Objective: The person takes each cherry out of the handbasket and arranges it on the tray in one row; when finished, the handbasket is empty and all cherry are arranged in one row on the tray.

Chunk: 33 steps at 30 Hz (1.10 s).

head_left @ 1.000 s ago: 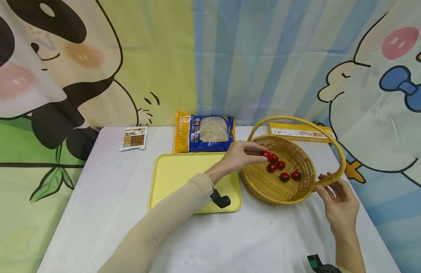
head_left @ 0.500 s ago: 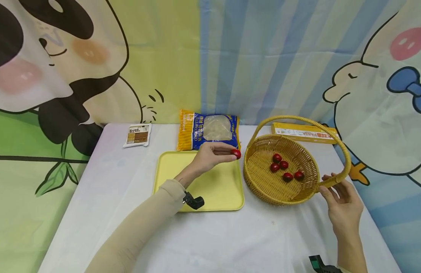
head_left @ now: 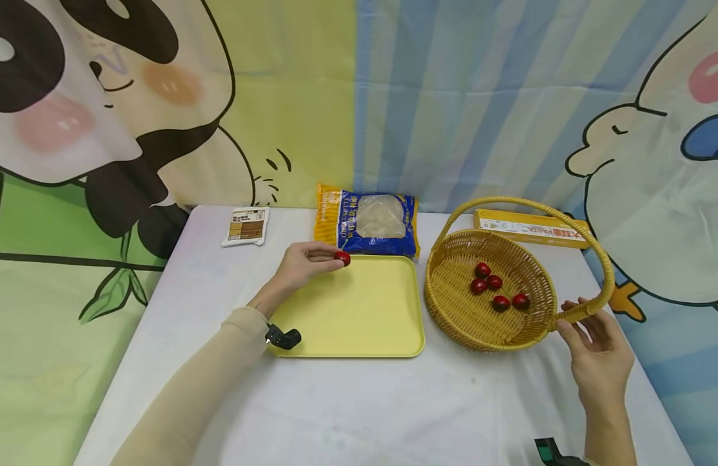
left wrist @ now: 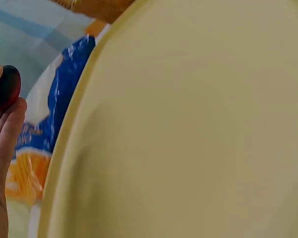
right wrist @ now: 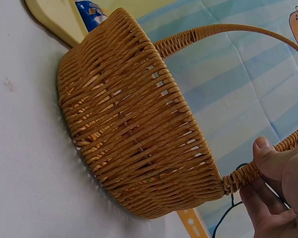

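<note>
My left hand (head_left: pixel 303 262) pinches a small red tomato (head_left: pixel 342 258) between thumb and fingertips over the far left corner of the yellow tray (head_left: pixel 359 317). In the left wrist view the tomato (left wrist: pixel 5 87) sits at my fingertips beside the tray (left wrist: pixel 188 139). A woven basket (head_left: pixel 452 304) with a tall handle stands right of the tray and holds several red tomatoes (head_left: pixel 494 282). My right hand (head_left: pixel 592 346) holds the base of the basket handle (head_left: pixel 580 312) at its near right. The right wrist view shows the basket wall (right wrist: pixel 129 129) and my fingers (right wrist: pixel 273 166) on the handle.
A blue and orange food bag (head_left: pixel 370 220) lies behind the tray. A small brown packet (head_left: pixel 246 226) sits at the far left of the white table (head_left: pixel 382 408), and a yellow box (head_left: pixel 530 226) lies behind the basket. A cartoon cloth backdrop hangs behind.
My left hand lifted one tomato out of the basket and carried it left across the tray to its far left corner. The right hand stayed on the basket handle.
</note>
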### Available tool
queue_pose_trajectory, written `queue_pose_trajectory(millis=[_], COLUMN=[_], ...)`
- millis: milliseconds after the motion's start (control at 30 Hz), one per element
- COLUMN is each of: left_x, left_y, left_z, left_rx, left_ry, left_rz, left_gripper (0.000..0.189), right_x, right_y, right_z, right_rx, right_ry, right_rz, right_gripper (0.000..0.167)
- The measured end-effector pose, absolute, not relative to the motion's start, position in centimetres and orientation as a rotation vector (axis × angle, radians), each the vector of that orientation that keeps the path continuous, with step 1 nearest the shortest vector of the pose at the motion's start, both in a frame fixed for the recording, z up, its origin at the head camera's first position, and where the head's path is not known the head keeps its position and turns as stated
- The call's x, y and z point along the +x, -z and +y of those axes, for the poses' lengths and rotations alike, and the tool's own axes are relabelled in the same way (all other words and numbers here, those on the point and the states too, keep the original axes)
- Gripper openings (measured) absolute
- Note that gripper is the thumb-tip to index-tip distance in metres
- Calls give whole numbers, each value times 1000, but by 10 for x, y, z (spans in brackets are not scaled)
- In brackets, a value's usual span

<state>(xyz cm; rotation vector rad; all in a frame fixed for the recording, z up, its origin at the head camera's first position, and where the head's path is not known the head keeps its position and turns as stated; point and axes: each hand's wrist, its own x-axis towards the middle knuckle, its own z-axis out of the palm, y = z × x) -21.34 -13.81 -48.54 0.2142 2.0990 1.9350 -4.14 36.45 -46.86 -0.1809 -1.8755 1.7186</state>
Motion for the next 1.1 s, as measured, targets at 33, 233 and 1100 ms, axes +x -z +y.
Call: queue_pose_trajectory(millis=[33,233,1100], left_x=[-213,-211,-211], left_y=[487,498,500], left_z=[-144,-176,-214], left_rx=[201,133,235], left_ry=[-1928,-1889,-1249], left_rz=[2108,2158,2596], left_gripper=[40,42,36], right_x=[-41,-41,-41], right_y=[469,468,468], right_z=[364,363,364], right_rx=[-178,-178,-279], right_ry=[-1718,-1688,-1653], right_rz=[-1874,-1893,-1931], right_gripper=[55,55,55])
